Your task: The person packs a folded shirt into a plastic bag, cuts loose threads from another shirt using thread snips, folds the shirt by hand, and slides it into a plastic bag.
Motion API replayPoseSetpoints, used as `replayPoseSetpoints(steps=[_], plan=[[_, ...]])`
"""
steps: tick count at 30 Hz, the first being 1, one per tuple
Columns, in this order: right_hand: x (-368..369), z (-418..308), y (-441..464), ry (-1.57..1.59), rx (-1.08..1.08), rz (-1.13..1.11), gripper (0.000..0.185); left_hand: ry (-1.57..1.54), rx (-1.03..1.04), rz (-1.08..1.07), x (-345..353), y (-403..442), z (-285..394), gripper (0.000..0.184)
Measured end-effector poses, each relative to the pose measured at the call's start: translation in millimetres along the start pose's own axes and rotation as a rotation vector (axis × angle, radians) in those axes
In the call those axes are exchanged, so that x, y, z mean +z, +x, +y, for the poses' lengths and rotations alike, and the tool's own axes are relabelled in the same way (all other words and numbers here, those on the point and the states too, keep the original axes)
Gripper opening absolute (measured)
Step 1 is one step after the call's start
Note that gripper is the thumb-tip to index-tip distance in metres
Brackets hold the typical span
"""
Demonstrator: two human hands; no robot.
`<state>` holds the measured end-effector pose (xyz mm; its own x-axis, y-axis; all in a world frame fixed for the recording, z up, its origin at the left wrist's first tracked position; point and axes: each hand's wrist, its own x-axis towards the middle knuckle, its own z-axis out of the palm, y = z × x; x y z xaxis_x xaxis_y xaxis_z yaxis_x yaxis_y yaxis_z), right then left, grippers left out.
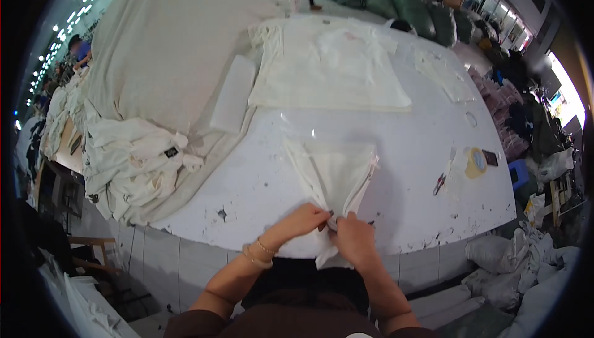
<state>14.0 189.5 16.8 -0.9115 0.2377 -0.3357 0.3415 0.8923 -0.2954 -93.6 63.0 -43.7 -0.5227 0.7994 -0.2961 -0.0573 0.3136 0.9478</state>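
A white garment (pixel 337 174) lies at the table's near edge, its far part spread and its near part gathered to a narrow bunch that hangs over the edge. Clear plastic film shows around its far end. My left hand (pixel 306 219) pinches the gathered cloth from the left. Close beside it, my right hand (pixel 355 236) is closed on the same bunch from the right; the fingertips nearly meet. Farther back, a white shirt (pixel 328 69) lies flat on the white table (pixel 247 177).
Crumpled white garments (pixel 133 165) and a large beige cloth (pixel 167 47) cover the left side. A tape roll (pixel 476 163), a dark small object (pixel 490 158) and snips (pixel 439 184) lie at right. Green sacks (pixel 411 13) stand behind; a person's legs show at the back.
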Motion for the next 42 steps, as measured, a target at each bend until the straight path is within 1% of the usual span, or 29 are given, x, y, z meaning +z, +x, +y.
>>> replayPoseSetpoints(steps=[1,3,4,5,7,9,10,12,14,15,17,19,20,22,23,24,25,26,28,29,31,33,35,36,37,39,40,41,42], plan=[[5.6,3.4,0.2,0.011,-0.067,0.109,0.021,0.040,-0.063,-0.045,-7.7,-7.6,14.8,0.044],[2.1,8.8,0.0,0.028,-0.081,0.095,0.020,0.175,-0.030,0.127,-36.1,-5.7,9.1,0.048],[-1.3,10.0,-0.1,0.047,-0.099,0.108,0.019,0.219,-0.083,0.401,-53.5,-1.0,0.6,0.051],[-4.6,10.8,-0.8,0.043,-0.103,0.119,0.019,0.115,-0.110,0.658,-67.4,5.4,-2.0,0.050],[-7.7,12.6,-0.4,0.056,-0.112,0.113,0.018,-0.108,-0.250,0.786,-91.2,23.6,-8.6,0.042],[-12.5,14.5,1.4,0.066,-0.118,0.120,0.017,-0.394,-0.120,0.682,-95.1,41.3,-20.0,0.036],[-15.0,15.6,2.1,0.078,-0.134,0.132,0.019,-0.274,-0.033,0.597,-92.4,43.1,-25.4,0.033],[-20.6,23.3,2.9,0.092,-0.135,0.143,0.020,0.006,0.008,0.640,-69.8,37.5,-38.4,0.031],[-27.2,39.4,2.2,0.083,-0.182,0.181,0.016,-0.026,0.014,0.511,-18.9,7.3,-45.6,0.030],[-30.9,48.7,-0.2,0.086,-0.175,0.179,0.016,-0.108,-0.090,0.391,3.9,-13.3,-42.2,0.032],[-39.7,67.3,-6.8,0.051,-0.284,0.157,0.013,-0.218,-0.224,-0.133,20.0,-48.3,-27.2,0.034],[-46.3,77.7,-12.4,0.052,-0.315,0.136,0.012,-0.088,-0.218,-0.508,19.9,-66.0,22.6,0.032],[-49.5,81.6,-14.2,-0.008,-0.364,0.113,0.011,-0.085,-0.106,-0.512,16.9,-63.9,46.2,0.026],[-51.7,83.9,-15.4,-0.073,-0.422,0.091,0.010,0.086,0.272,-0.113,14.4,-36.9,67.5,0.021],[-51.6,84.3,-17.1,-0.108,-0.436,0.086,0.010,0.343,0.345,0.046,6.4,-7.4,80.1,0.021],[-52.1,84.7,-18.5,-0.143,-0.448,0.087,0.011,0.497,0.504,0.307,3.1,31.9,75.9,0.020],[-52.3,83.9,-19.0,-0.145,-0.445,0.096,0.011,0.566,0.613,0.501,-2.9,80.3,62.0,0.019],[-50.8,82.0,-20.9,-0.133,-0.440,0.087,0.011,0.795,0.590,0.620,-13.5,121.4,54.7,0.016],[-49.5,81.1,-22.0,-0.134,-0.438,0.088,0.012,1.098,0.228,0.367,-29.9,170.8,55.5,0.014],[-46.2,81.4,-23.3,-0.113,-0.436,0.115,0.012,1.099,0.236,0.373,-33.4,183.3,59.6,0.014],[-42.4,81.4,-23.9,-0.073,-0.407,0.124,0.012,1.129,0.185,0.081,-34.2,193.0,70.8,0.013],[-37.0,77.3,-19.3,-0.023,-0.380,0.178,0.013,1.213,0.262,0.028,-7.5,191.8,78.5,0.006],[-28.8,69.1,-12.3,0.027,-0.352,0.226,0.014,1.127,0.586,-0.070,42.7,176.9,66.6,0.005],[-25.0,63.8,-5.7,0.069,-0.302,0.262,0.014,1.123,0.797,-0.016,66.0,158.3,58.3,0.010],[-20.9,60.5,0.0,0.110,-0.251,0.299,0.014,1.141,0.781,-0.148,73.5,137.0,76.3,0.009],[-17.1,59.5,0.8,0.123,-0.245,0.293,0.015,0.875,0.916,0.140,62.1,124.3,77.6,0.008],[-21.3,58.4,-1.9,0.145,-0.199,0.314,0.015,0.730,1.030,0.205,35.1,111.5,92.6,0.013],[-23.7,58.3,-3.6,0.170,-0.149,0.336,0.015,0.620,0.983,0.516,16.5,94.2,91.9,0.013],[-24.5,60.4,-4.4,0.174,-0.140,0.341,0.015,0.664,0.812,0.790,-2.0,82.0,81.8,0.013]])
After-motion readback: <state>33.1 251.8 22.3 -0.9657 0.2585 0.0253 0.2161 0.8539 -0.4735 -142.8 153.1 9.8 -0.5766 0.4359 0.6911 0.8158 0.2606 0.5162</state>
